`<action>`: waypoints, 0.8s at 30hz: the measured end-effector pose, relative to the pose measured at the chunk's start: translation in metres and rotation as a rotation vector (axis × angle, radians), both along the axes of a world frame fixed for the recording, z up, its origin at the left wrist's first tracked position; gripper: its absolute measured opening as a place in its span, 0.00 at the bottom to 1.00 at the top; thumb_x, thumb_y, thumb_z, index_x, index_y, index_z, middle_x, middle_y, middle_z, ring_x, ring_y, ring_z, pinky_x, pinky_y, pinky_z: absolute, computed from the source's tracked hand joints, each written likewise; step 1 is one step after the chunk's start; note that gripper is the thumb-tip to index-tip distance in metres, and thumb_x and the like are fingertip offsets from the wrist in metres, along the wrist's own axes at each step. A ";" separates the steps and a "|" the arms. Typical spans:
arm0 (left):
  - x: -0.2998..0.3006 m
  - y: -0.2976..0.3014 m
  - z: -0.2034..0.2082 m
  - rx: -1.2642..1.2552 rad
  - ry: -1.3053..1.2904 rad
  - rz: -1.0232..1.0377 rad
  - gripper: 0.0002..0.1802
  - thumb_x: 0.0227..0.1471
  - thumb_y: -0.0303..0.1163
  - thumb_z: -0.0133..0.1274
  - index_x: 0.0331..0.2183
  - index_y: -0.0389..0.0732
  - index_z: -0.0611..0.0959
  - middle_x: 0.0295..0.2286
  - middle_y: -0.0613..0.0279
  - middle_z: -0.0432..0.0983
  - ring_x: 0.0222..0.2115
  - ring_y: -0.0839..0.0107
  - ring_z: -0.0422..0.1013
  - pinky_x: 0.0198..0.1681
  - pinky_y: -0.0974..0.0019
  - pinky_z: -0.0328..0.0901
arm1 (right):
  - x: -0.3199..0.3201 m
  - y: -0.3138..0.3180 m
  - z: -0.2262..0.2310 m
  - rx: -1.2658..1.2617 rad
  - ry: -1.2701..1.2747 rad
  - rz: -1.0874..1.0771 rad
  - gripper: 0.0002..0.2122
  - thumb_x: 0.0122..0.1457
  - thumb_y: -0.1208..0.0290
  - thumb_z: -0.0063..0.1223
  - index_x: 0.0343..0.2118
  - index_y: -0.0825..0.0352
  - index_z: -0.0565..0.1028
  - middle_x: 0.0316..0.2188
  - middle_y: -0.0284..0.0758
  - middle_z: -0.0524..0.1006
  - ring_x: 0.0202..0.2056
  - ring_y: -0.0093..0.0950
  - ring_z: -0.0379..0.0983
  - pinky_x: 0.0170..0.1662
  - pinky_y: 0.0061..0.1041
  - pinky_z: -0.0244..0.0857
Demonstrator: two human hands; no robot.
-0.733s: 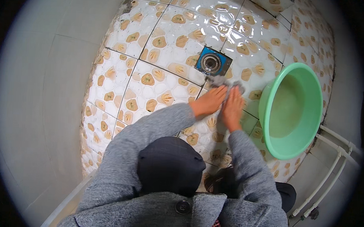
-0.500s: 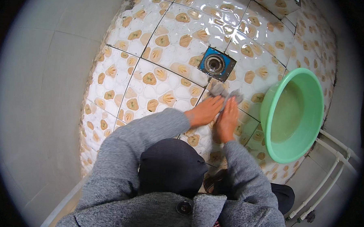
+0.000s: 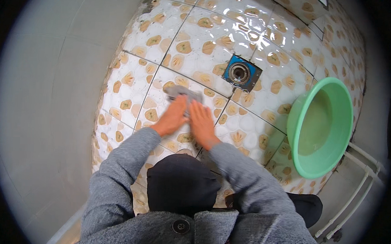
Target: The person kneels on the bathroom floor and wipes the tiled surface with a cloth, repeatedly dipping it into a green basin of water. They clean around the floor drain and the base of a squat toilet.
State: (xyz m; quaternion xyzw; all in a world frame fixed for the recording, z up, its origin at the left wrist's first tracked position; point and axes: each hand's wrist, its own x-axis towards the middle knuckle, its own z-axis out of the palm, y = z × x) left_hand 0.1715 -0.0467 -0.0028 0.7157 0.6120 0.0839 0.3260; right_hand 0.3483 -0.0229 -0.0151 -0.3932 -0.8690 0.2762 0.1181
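Observation:
A bunched grey rag (image 3: 186, 94) lies against the wet, pebble-patterned tile floor (image 3: 243, 124), left of the drain. My left hand (image 3: 173, 116) bears down on the rag's near edge, its fingers closed together on the cloth. Beside it my right hand (image 3: 202, 122) presses the same rag, fingers stretched forward and close together; motion blurs both hands a little. The fingertips are partly lost in the folds. A round floor drain (image 3: 239, 72) with a blue square surround sits ahead and to the right of the hands.
At the right stands a light green basin (image 3: 296, 139) of cloudy water. White pipes (image 3: 353, 196) run along the right wall behind it. A grey wall (image 3: 52, 107) rises on the left. A tiled raised block (image 3: 296, 6) juts in at the far right.
Both hands and the rag have swept left across the tiles, away from just below the drain. The view has shifted slightly; the basin stays in its place.

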 end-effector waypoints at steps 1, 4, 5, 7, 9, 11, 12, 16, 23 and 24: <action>0.030 0.001 0.013 -0.113 -0.139 -0.017 0.44 0.47 0.34 0.54 0.60 0.31 0.53 0.61 0.40 0.46 0.63 0.48 0.42 0.65 0.54 0.38 | 0.038 -0.008 0.000 -0.055 0.030 0.005 0.27 0.54 0.73 0.46 0.59 0.71 0.58 0.61 0.47 0.58 0.63 0.42 0.52 0.65 0.45 0.41; 0.096 -0.016 0.001 -0.001 -0.292 -0.302 0.44 0.47 0.37 0.55 0.59 0.27 0.54 0.59 0.36 0.49 0.62 0.49 0.46 0.64 0.53 0.42 | 0.138 -0.039 0.010 0.023 -0.176 0.146 0.32 0.52 0.66 0.54 0.57 0.78 0.58 0.60 0.52 0.57 0.62 0.46 0.52 0.64 0.45 0.44; 0.119 -0.014 0.010 0.021 -0.233 -0.373 0.45 0.47 0.40 0.56 0.58 0.27 0.55 0.59 0.37 0.50 0.62 0.50 0.47 0.64 0.53 0.43 | 0.153 -0.043 0.014 0.008 -0.225 0.136 0.32 0.52 0.66 0.54 0.57 0.78 0.58 0.60 0.53 0.57 0.62 0.47 0.51 0.64 0.45 0.44; 0.127 -0.007 0.007 0.077 -0.175 -0.410 0.43 0.50 0.41 0.54 0.58 0.27 0.57 0.59 0.40 0.51 0.62 0.53 0.48 0.63 0.53 0.44 | 0.158 -0.045 0.023 -0.014 -0.302 0.124 0.32 0.53 0.64 0.54 0.57 0.79 0.58 0.60 0.54 0.57 0.62 0.49 0.51 0.63 0.46 0.44; 0.109 0.006 -0.001 0.102 -0.128 -0.438 0.41 0.50 0.40 0.53 0.58 0.27 0.57 0.59 0.43 0.52 0.62 0.54 0.48 0.63 0.52 0.45 | 0.134 -0.038 0.013 -0.011 -0.251 0.050 0.31 0.54 0.64 0.53 0.56 0.79 0.58 0.60 0.55 0.56 0.62 0.50 0.50 0.63 0.46 0.44; 0.071 0.021 -0.011 0.201 -0.079 -0.312 0.39 0.48 0.38 0.53 0.58 0.31 0.61 0.59 0.46 0.55 0.61 0.54 0.50 0.64 0.53 0.45 | 0.094 -0.013 0.005 0.032 -0.218 0.014 0.31 0.55 0.64 0.53 0.57 0.79 0.59 0.60 0.54 0.56 0.62 0.49 0.50 0.63 0.45 0.44; 0.052 0.045 -0.003 0.060 -0.125 -0.209 0.37 0.48 0.37 0.52 0.57 0.31 0.62 0.59 0.45 0.55 0.61 0.53 0.51 0.64 0.55 0.45 | 0.065 0.011 0.002 0.078 -0.216 0.009 0.30 0.56 0.64 0.52 0.57 0.79 0.59 0.60 0.54 0.56 0.62 0.49 0.50 0.63 0.45 0.44; -0.062 0.056 -0.004 0.166 0.121 0.095 0.34 0.53 0.37 0.48 0.56 0.27 0.61 0.59 0.40 0.52 0.61 0.49 0.48 0.65 0.57 0.44 | -0.060 0.068 -0.004 0.128 -0.068 0.070 0.28 0.54 0.66 0.50 0.57 0.73 0.60 0.61 0.48 0.57 0.62 0.44 0.53 0.63 0.41 0.46; -0.060 -0.107 0.019 -0.155 0.107 0.104 0.41 0.50 0.35 0.54 0.58 0.25 0.55 0.61 0.38 0.45 0.63 0.47 0.41 0.65 0.54 0.41 | -0.060 -0.035 0.005 0.090 -0.022 0.411 0.22 0.56 0.70 0.43 0.54 0.71 0.66 0.60 0.44 0.60 0.60 0.40 0.56 0.62 0.42 0.47; -0.033 -0.110 0.024 -0.185 0.084 0.042 0.41 0.51 0.36 0.54 0.58 0.25 0.55 0.61 0.39 0.46 0.63 0.47 0.41 0.65 0.53 0.41 | -0.034 -0.039 0.012 0.041 -0.047 0.416 0.22 0.56 0.70 0.43 0.54 0.72 0.66 0.60 0.45 0.60 0.61 0.40 0.55 0.62 0.43 0.47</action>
